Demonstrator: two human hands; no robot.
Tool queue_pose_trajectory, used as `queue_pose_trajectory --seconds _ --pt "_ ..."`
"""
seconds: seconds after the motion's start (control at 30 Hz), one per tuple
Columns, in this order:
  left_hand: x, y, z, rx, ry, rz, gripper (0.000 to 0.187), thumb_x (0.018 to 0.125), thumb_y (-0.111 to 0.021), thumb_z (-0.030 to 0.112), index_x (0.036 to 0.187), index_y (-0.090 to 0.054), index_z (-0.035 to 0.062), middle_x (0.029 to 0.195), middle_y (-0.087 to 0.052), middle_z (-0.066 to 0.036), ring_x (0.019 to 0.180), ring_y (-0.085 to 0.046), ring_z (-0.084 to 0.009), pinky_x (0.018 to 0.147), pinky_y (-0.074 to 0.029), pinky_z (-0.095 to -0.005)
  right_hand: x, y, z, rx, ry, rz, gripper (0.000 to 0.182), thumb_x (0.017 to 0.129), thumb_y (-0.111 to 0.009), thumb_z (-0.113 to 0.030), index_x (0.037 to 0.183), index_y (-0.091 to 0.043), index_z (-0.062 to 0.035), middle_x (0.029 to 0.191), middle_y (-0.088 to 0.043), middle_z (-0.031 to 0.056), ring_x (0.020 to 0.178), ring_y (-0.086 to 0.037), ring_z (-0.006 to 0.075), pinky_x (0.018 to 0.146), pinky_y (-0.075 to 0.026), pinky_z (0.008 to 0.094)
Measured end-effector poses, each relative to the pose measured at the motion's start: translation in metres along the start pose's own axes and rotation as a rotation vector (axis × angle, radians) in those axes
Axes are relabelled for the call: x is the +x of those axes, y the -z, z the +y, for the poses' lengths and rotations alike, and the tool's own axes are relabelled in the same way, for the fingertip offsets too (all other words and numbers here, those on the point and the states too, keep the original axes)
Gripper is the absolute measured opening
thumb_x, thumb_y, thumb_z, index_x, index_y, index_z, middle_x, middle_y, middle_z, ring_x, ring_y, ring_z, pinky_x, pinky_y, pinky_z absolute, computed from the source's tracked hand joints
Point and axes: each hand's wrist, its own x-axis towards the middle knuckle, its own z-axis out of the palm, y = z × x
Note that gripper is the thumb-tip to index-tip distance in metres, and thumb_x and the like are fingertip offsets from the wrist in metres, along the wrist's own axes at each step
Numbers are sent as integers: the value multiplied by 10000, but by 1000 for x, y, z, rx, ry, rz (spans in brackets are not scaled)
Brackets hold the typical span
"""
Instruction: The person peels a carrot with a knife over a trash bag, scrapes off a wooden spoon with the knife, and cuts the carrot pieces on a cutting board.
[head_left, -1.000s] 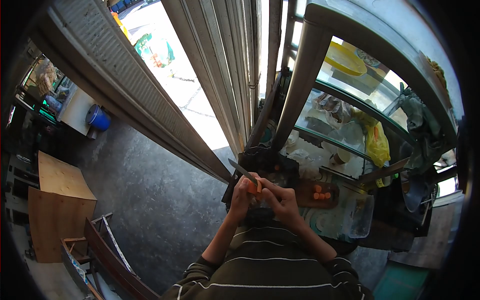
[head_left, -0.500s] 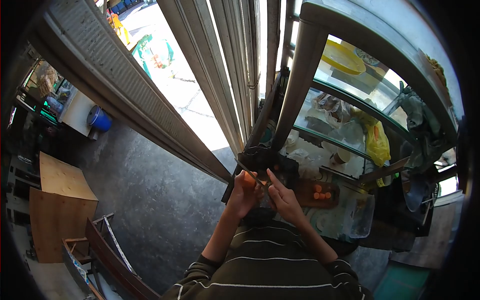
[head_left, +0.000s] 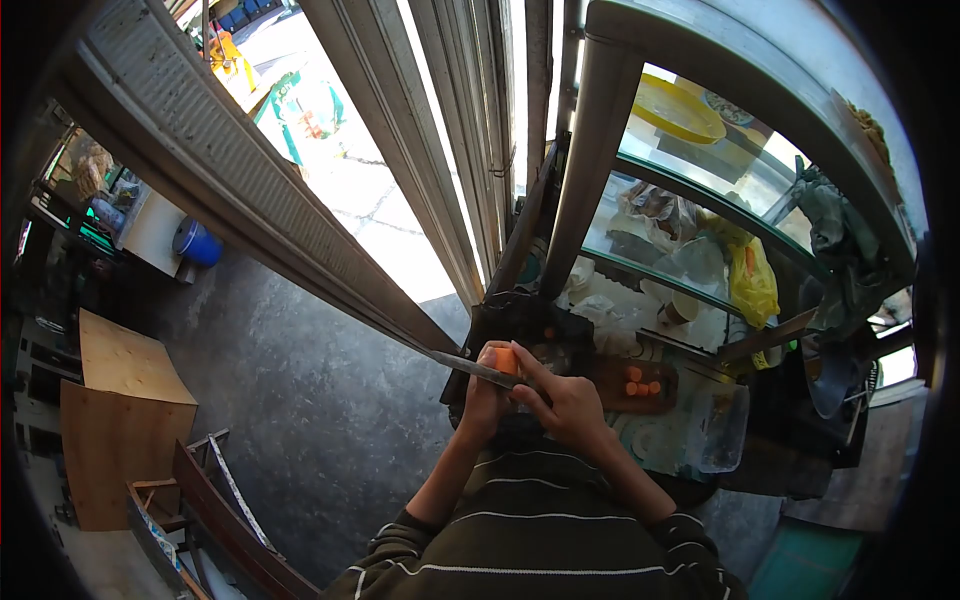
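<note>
An orange carrot piece (head_left: 505,360) is gripped in my left hand (head_left: 482,400), its upper end showing above the fingers. My right hand (head_left: 568,405) is closed round the handle of a knife (head_left: 470,368). The blade crosses in front of the carrot piece and points left, overlapping it in this view. Just right of my hands, several cut carrot pieces (head_left: 635,388) sit on a brown wooden board (head_left: 655,404). A black plastic bag (head_left: 500,318) lies beyond my hands, with small orange bits in it.
A clear plastic container (head_left: 725,430) stands right of the board. Behind it rises a glass display case (head_left: 625,170) holding a yellow plastic bag (head_left: 752,285) and a yellow basin (head_left: 680,108). Metal shutter panels (head_left: 300,220) slant at the left, and wooden furniture (head_left: 130,400) stands farther left.
The knife has swung from a steep slant to nearly level, its tip now pointing left. The carrot piece is turned more upright in my left hand, and my right hand has rotated.
</note>
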Motion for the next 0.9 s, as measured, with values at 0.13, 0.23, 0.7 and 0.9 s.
queue_pose_trajectory --seconds 0.13,0.23,0.7,0.9 --pt "-2 -2 3 61 -11 30 364 934 -329 392 972 -459 54 773 -485 -18 678 -487 -81 597 -417 -215 0 0 1 -18 8 -13 523 859 -489 -396 1329 -363 -205 519 -494 158 502 -551 321 490 -413 372" --pt "-3 -2 4 98 -8 23 364 934 -328 394 966 -456 54 764 -477 -12 670 -475 -75 596 -406 -208 0 0 2 -36 18 -17 519 865 -469 -410 1333 -349 -219 550 -528 150 503 -560 321 478 -426 386" --pt "-4 -5 9 212 -78 51 332 945 -284 344 888 -446 59 747 -458 -7 655 -437 -63 602 -375 -205 0 -4 2 -94 75 27 519 869 -464 -410 1335 -340 -219 641 -595 116 500 -576 294 449 -444 374" --pt "-5 -4 8 230 -125 44 324 947 -274 339 892 -438 65 746 -455 -7 646 -426 -62 594 -371 -208 -1 -5 -1 -108 73 32 522 864 -475 -403 1334 -340 -218 667 -606 109 510 -583 286 448 -451 364"
